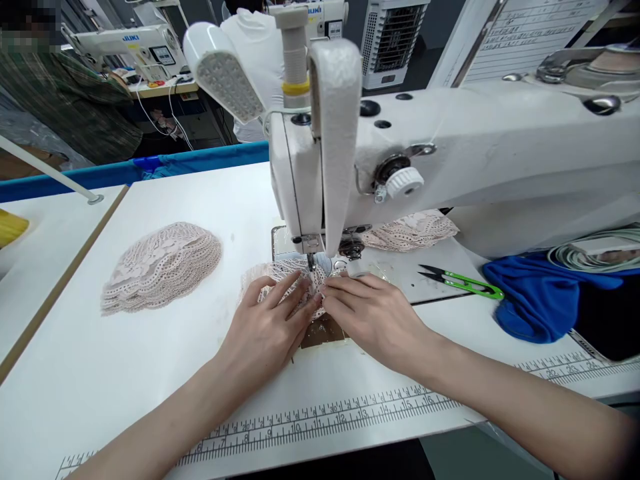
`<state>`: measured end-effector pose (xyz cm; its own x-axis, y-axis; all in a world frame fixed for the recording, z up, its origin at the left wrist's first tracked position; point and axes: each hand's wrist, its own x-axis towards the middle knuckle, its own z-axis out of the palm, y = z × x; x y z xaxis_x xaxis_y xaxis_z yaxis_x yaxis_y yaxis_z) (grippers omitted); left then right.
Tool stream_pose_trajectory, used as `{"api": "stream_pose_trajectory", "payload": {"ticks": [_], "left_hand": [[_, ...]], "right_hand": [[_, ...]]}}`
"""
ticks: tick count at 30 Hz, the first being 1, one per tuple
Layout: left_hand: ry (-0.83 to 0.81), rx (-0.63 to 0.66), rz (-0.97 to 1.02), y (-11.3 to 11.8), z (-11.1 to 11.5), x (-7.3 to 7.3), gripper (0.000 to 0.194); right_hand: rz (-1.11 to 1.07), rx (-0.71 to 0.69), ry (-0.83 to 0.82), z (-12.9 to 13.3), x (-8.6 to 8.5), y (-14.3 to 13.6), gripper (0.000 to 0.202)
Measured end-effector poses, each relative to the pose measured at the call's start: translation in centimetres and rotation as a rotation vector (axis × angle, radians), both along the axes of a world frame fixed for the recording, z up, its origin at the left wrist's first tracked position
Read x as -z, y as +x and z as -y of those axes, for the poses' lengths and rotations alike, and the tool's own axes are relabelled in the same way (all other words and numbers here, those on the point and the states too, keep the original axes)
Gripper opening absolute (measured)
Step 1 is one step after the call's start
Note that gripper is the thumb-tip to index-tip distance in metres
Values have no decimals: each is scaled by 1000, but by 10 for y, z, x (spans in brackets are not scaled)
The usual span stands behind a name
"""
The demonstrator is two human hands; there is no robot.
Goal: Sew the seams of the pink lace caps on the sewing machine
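A pale pink lace piece (281, 269) lies under the presser foot (311, 261) of a white sewing machine (345, 133). My left hand (270, 320) has its curved fingertips pressed on the lace left of the foot, its thumb side near the lace's front edge. My right hand (375, 313) pinches the lace just right of the needle area, fingers close together. The two hands almost meet in front of the foot. Part of the lace is hidden under my fingers.
A lace stack (165, 267) lies at left, more lace (410, 230) behind the needle. Green thread snips (463, 281), blue cloth (535, 293) and a dark phone (613, 323) lie at right. A ruler strip (320, 423) runs along the front edge. Other people sit beyond the table.
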<state>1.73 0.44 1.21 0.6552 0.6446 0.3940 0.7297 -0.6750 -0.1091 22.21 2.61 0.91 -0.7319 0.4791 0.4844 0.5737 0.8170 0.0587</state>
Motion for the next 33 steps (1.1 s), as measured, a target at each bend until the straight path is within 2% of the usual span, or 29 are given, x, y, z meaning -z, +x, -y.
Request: {"api": "stream_pose_trajectory", "payload": {"ticks": [19,23,33], "left_hand": [[-32,-20,23,-5,-20,3,30],[-24,-39,33,-5,-24,4,31],[11,-12,67,4,3,0,24]], "right_hand": [[59,67,82,-13,3,-2,29],[75,87,59,-18,5,-2,27],[-2,-33,82,-18,6,3,25]]}}
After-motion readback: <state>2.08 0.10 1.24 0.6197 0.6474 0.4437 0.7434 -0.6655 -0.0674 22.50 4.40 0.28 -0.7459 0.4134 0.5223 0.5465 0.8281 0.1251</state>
